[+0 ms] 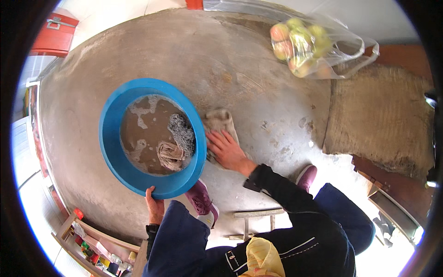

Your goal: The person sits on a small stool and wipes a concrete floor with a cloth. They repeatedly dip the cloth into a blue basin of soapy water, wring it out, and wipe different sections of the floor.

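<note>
A blue plastic basin point(114, 152) stands on the concrete floor point(221, 62). Murky brown, foamy water point(142, 128) fills its bottom, with a beige cloth point(170, 155) and a dark grey, speckled wad point(181, 130) lying against each other in it. My left hand point(155, 207) grips the basin's near rim, its thumb over the edge. Just right of the basin, my right hand point(226, 150) lies spread and palm down on a dirty, light-coloured cloth point(219, 121) on the floor. Part of that cloth is hidden under the hand.
A clear plastic bag of apples point(299, 45) lies at the upper right. Beside it is a worn brown mat point(377, 117). My purple shoes point(200, 200) are near the basin and cloth. A low wooden stool point(258, 213) stands behind; a wooden shelf point(110, 239) is at lower left.
</note>
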### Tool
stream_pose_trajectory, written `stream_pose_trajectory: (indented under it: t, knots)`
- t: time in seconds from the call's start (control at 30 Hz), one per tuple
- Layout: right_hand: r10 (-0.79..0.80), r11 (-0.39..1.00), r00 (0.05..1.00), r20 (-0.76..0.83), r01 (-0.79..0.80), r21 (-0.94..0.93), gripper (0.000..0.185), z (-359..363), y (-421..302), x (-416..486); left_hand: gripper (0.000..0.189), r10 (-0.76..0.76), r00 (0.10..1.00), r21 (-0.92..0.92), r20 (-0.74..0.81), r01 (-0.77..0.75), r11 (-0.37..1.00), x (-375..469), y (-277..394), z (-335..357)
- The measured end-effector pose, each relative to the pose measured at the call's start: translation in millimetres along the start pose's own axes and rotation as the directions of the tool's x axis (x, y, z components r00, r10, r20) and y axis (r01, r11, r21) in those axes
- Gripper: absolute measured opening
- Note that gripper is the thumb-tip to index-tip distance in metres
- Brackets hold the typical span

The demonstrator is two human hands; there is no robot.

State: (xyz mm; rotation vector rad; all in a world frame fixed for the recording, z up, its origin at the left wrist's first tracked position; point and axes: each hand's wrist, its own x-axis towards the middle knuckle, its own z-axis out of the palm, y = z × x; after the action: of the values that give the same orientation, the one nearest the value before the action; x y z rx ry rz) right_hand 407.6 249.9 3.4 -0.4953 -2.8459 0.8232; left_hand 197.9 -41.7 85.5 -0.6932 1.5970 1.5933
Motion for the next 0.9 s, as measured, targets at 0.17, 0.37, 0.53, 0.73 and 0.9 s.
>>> stream_pose_trajectory:
  t: [0.17,0.37,0.53,0.73,0.9]
  knots:
    - [0.232,0.96,0.97,-0.069,-0.24,-0.146,0.057,-66.5,79.2,-93.7,0.03,0.017,1.0,0.019,0.005,-0.017,1.0,0.6,-0.2,-1.3]
    - [0.666,0.576,0.525,-0.531,-0.813,-0.081,0.066,-83.2,144.3,-39.6,0.03,-0.029,1.0,0.024,0.0,0.029,0.999,9.0,0.4,-7.4]
    - [0.394,0.897,0.893,-0.216,-0.425,-0.123,0.066,-23.3,26.2,-20.6,0.029,-0.031,1.0,0.049,0.004,0.031,0.998,11.8,0.3,-9.9]
    - [0.281,0.952,0.96,-0.013,-0.28,-0.125,0.067,-69.4,77.1,-121.5,0.035,-0.049,0.998,0.057,0.043,0.046,0.997,18.4,2.3,-18.5]
    - [0.482,0.655,0.821,-0.306,-0.57,-0.496,0.062,-150.6,206.2,-147.7,0.038,-0.073,0.997,0.084,0.027,0.07,0.994,22.0,3.4,-25.9]
